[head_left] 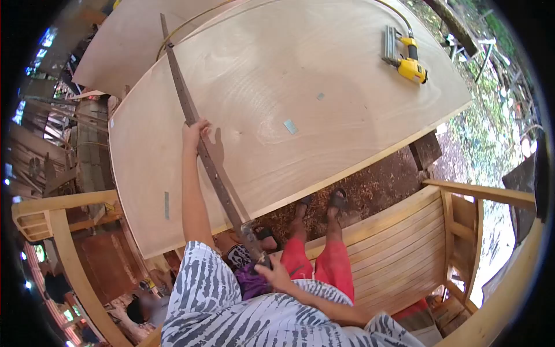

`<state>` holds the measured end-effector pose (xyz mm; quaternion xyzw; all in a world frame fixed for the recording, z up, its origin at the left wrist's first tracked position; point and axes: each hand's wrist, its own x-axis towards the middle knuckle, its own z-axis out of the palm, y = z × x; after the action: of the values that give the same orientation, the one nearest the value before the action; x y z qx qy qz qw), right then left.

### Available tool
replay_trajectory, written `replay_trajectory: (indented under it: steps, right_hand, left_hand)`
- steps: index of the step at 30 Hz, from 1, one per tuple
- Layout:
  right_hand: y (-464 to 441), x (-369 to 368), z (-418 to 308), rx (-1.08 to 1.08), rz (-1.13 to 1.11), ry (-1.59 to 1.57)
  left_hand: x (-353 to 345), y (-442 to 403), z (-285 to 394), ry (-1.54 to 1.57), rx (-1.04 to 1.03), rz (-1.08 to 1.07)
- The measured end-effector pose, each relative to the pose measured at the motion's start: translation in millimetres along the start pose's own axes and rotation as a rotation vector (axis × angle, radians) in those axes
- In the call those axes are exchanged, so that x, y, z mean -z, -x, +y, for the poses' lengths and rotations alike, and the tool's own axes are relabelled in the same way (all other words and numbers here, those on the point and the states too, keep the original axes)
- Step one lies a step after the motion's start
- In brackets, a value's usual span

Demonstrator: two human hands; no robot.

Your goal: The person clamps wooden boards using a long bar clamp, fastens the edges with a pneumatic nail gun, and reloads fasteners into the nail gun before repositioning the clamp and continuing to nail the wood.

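Note:
A long brown bar clamp [217, 179] with holes along its length slants over a large plywood sheet [341, 150]. My left hand [195, 134] is closed around the bar about midway along. Near my body, my right hand [277, 275] is closed on the clamp's dark near end, with the fingers partly hidden. A small jaw [169, 45] sits on the bar close to the sheet's far left edge. The bar's shadow falls on the plywood just right of it, so it appears raised above the surface there.
A yellow nail gun [411, 68] with a hose [399, 11] lies at the sheet's far right. Small grey strips [290, 126] lie on the plywood. A slatted wooden bench [393, 243] stands right of my legs. Another person [151, 309] is at lower left, beside a wooden frame [81, 277].

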<state>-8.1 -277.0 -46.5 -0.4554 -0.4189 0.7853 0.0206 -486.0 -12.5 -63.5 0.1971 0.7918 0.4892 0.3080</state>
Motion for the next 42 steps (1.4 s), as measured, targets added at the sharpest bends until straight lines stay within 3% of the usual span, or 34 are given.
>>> replay_trajectory:
  steps: [1, 3, 4, 7, 9, 11, 15, 17, 18, 20, 22, 24, 27, 31, 33, 34, 36, 37, 38, 42]
  right_hand:
    - [13, -4, -16, 0.005, 0.050, 0.106]
    - [28, -4, -31, -0.028, 0.050, 0.127]
    - [33, -7, -36, -0.023, 0.049, 0.123]
    - [32, 9, -48, 0.063, 0.187, 0.118]
    - [18, 39, -50, 0.138, 0.206, 0.091]
    - [4, 54, -48, 0.149, 0.242, 0.116]
    - [13, 54, -54, 0.085, 0.213, 0.125]
    - [33, 47, -60, 0.175, 0.207, -0.119]
    - [47, 63, -81, 0.093, 0.142, -0.054]
    - [61, 80, -81, 0.073, 0.272, 0.110]
    - [67, 115, -112, 0.069, 0.280, 0.108]
    - [74, 149, -122, 0.096, 0.332, 0.111]
    - [60, 212, -112, 0.104, 0.375, 0.191]
    - [76, 245, -121, 0.171, 0.489, 0.178]
    - [74, 255, -85, 0.188, 0.456, 0.010]
    - [66, 265, -44, 0.162, 0.507, -0.058]
    - [79, 280, -49, 0.128, 0.493, -0.134]
    - [98, 289, -98, 0.135, 0.502, -0.065]
    - [100, 307, -134, 0.158, 0.522, 0.020]
    - [104, 334, -151, 0.211, 0.461, -0.036]
  left_hand:
    - [4, -4, 0, 0.013, -0.003, 0.010]
    - [23, -4, 9, 0.975, 0.279, -0.268]
    - [19, 10, 28, 1.115, 0.369, -0.317]
    - [13, -26, 8, 0.917, 0.371, -0.374]
    - [-7, -36, -7, 0.470, 0.109, -0.170]
    - [-22, -30, 10, 0.726, 0.299, -0.198]
    - [-33, -39, 23, 0.847, 0.376, -0.287]
    - [-44, -30, 32, 0.421, 0.081, -0.113]
    - [-47, -23, 39, 0.579, 0.201, -0.247]
    - [-83, -27, 64, 0.758, 0.329, -0.395]
    - [-106, -26, 84, 0.739, 0.265, -0.370]
    - [-139, -21, 93, 0.774, 0.332, -0.371]
    - [-218, -15, 115, 0.843, 0.398, -0.369]
    - [-263, 8, 140, 0.760, 0.384, -0.312]
    - [-281, 20, 159, 0.737, 0.433, -0.189]
    - [-287, 16, 158, 0.727, 0.442, -0.262]
    - [-303, 12, 161, 0.698, 0.466, -0.326]
    - [-313, 44, 183, 0.676, 0.377, -0.170]
    - [-314, 34, 172, 0.741, 0.429, -0.217]
    - [-324, 23, 167, 0.883, 0.462, -0.256]
